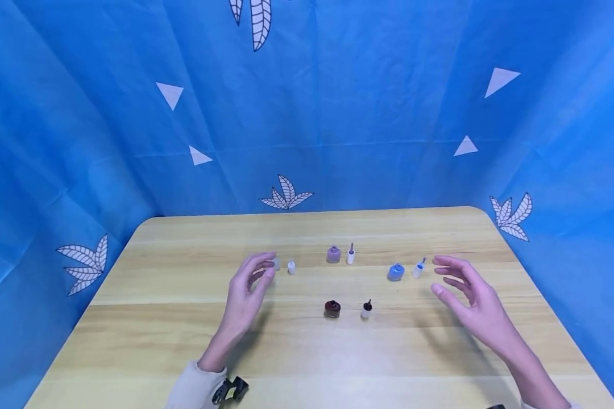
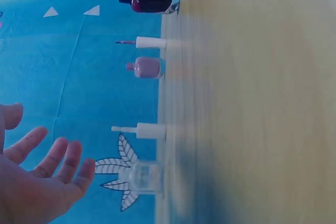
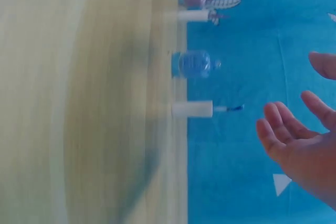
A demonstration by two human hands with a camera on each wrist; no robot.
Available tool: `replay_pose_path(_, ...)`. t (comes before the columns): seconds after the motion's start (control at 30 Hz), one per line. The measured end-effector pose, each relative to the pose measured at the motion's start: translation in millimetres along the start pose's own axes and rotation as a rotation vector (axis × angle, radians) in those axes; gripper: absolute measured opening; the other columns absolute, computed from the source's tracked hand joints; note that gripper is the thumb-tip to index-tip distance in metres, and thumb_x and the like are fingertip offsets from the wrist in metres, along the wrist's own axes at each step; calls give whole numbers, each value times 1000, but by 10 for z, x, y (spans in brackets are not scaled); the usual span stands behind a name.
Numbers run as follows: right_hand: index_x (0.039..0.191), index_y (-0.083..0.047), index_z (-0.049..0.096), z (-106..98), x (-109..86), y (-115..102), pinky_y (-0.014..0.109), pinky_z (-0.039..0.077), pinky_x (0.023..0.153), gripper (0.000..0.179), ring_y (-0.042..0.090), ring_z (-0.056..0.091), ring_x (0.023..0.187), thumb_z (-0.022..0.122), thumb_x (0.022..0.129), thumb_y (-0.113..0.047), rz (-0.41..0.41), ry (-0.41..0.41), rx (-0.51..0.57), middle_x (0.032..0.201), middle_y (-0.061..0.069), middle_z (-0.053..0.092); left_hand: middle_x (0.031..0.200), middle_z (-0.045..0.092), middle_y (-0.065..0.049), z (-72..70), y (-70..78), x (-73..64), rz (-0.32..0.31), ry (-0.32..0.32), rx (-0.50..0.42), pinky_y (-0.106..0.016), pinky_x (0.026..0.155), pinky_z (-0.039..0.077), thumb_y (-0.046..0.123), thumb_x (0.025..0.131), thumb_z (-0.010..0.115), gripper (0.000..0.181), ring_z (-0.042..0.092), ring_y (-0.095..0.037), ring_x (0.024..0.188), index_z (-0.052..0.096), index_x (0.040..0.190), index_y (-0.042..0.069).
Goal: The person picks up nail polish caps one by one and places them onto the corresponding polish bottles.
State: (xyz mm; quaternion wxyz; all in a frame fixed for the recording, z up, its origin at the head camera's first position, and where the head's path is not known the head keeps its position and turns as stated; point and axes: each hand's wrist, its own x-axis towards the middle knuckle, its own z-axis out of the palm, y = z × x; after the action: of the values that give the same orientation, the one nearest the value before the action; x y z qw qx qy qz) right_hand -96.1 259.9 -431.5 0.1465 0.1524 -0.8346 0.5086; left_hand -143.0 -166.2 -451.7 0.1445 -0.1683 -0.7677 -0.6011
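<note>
My left hand hovers over the table with loosely bent fingers and holds nothing. Nearest to it are a clear nail polish bottle, partly hidden behind the fingertips in the head view, and its white brush cap. On the right, my empty right hand hangs in the air with fingers apart. Just left of it stand a white cap with a blue-tipped brush and a blue nail polish bottle. All the brush caps stand upright, bristles up, apart from their uncapped bottles.
A purple polish bottle and its brush cap stand farther back in the middle. Closer to the front are a dark red bottle and its brush cap. A blue curtain hangs behind the wooden table.
</note>
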Motion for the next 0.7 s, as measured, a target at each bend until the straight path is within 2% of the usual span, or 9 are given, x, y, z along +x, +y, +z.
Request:
replay_pose_path(0.1, 143, 0, 50, 35, -21, -15, 17, 49, 103, 54, 18, 59, 123, 67, 93, 11, 10, -36, 92, 140, 12, 56, 129, 61, -22, 33, -10, -28, -29, -10, -60, -32, 105, 52, 6, 103, 61, 29, 60, -38, 117, 63, 131, -2)
replay_pose_path(0.23, 141, 5, 50, 96, -44, -26, 20, 50, 102, 51, 20, 60, 123, 67, 93, 12, 8, -73, 155, 138, 22, 56, 132, 60, -23, 87, -4, -49, -57, -40, -106, -35, 104, 53, 1, 99, 65, 31, 58, -46, 118, 62, 130, -4)
replay_pose_path(0.33, 138, 6, 52, 167, -51, -37, 23, 53, 101, 46, 21, 61, 122, 66, 94, 11, 24, -87, 200, 135, 17, 59, 133, 59, -23, 101, 4, -55, -86, -62, -124, -40, 101, 56, -1, 96, 69, 35, 57, -51, 118, 61, 129, -7)
replay_pose_path(0.47, 136, 3, 55, 247, -62, -27, 25, 54, 99, 41, 23, 62, 121, 65, 96, 8, 53, -82, 251, 133, 12, 62, 132, 60, -23, 113, -4, -51, -125, -82, -143, -38, 97, 58, -1, 94, 71, 37, 58, -53, 117, 62, 129, -6)
replay_pose_path(0.6, 136, 3, 55, 299, -52, -10, 25, 54, 100, 40, 25, 61, 121, 65, 97, 7, 56, -93, 262, 133, 19, 60, 134, 58, -24, 120, -8, -51, -138, -105, -174, -32, 97, 57, -1, 95, 71, 37, 57, -54, 119, 61, 130, -6)
replay_pose_path(0.7, 136, 4, 55, 327, -25, -2, 26, 53, 101, 40, 26, 61, 121, 65, 97, 7, 47, -102, 257, 133, 25, 58, 134, 56, -28, 122, -15, -47, -127, -118, -186, -33, 99, 57, -1, 95, 70, 38, 56, -55, 120, 60, 131, -8)
